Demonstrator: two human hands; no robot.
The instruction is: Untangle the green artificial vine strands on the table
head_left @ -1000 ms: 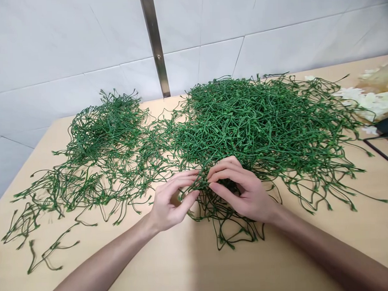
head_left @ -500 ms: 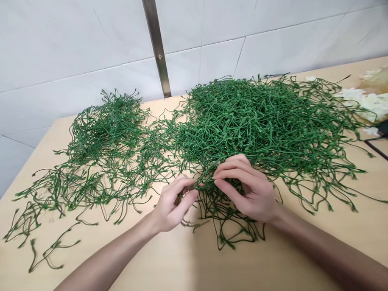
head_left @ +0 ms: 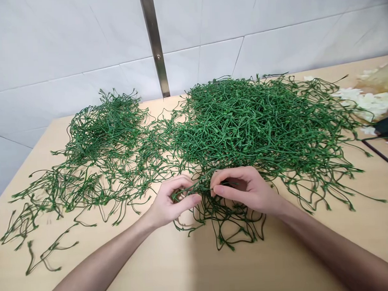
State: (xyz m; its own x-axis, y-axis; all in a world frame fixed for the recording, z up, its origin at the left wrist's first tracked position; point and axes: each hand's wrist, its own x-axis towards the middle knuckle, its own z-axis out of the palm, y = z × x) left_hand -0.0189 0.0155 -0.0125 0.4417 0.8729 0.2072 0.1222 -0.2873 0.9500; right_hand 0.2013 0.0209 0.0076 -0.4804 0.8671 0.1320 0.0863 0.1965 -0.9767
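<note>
A big tangled heap of green plastic stems [head_left: 263, 117] covers the middle and right of a light wooden table [head_left: 185, 264]. A thinner, flatter spread of the same stems [head_left: 98, 144] lies to the left. My left hand [head_left: 170, 201] and my right hand [head_left: 243, 188] meet at the heap's near edge. Both are closed in a pinch on one bunch of green stems [head_left: 200, 187] that runs between them. More strands [head_left: 228, 229] from the bunch trail below my hands toward me.
White artificial petals [head_left: 367, 99] lie at the far right, beside a dark flat object [head_left: 384, 128]. A white tiled wall with a metal strip [head_left: 154, 40] rises behind the table. The table's left edge [head_left: 19, 168] slants down toward me.
Both hands have curled tighter on the bunch and drawn it slightly toward me, out of the heap. The right hand's fingers went from stretched to pinched.
</note>
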